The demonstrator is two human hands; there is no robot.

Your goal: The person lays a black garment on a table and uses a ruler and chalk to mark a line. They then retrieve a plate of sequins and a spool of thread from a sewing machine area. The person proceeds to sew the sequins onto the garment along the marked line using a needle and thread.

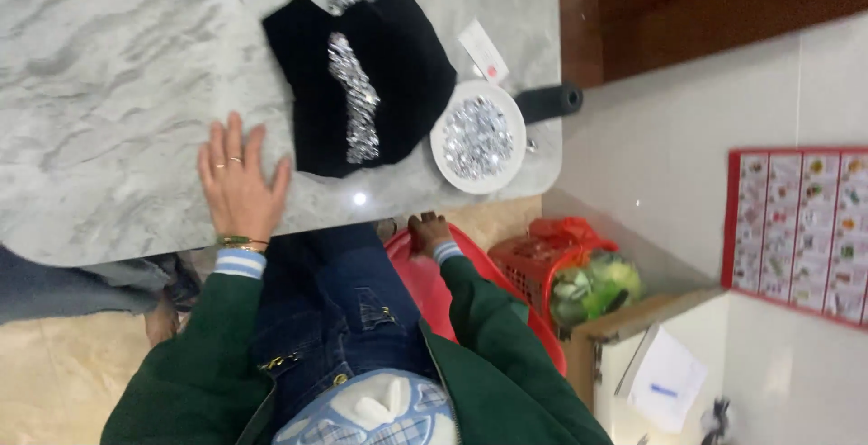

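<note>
Two hands appear in this head view, which is turned sideways: the left hand (237, 178) lies flat and spread, fingers wide, palm down on the grey marbled bench (108, 74), holding nothing; the right hand (429, 231) hangs below the bench edge, beside the rim of a red plastic chair (425, 296), and whether it grips that rim or merely rests there cannot be told. Just beyond the left fingertips, near but apart from them, lies a black garment (398, 74) with a strip of silver sequins (358, 101) running along it and a second silver patch at its far end. Judged from this posture, the person is steadying against the bench; a flat, spread palm serves that well, and it is best kept off the cloth so that the sequin strip is not dragged or creased. One white round dish (447, 157) sits touching the garment's edge, close to the bench border, and holds a heap of loose silver sequins; a black handle-like piece (548, 101) lies just past it. On the floor, a red basket (533, 260) stands by a bag of green vegetables (597, 287). A small white paper tag (482, 50) lies on the bench near the dish.
</note>
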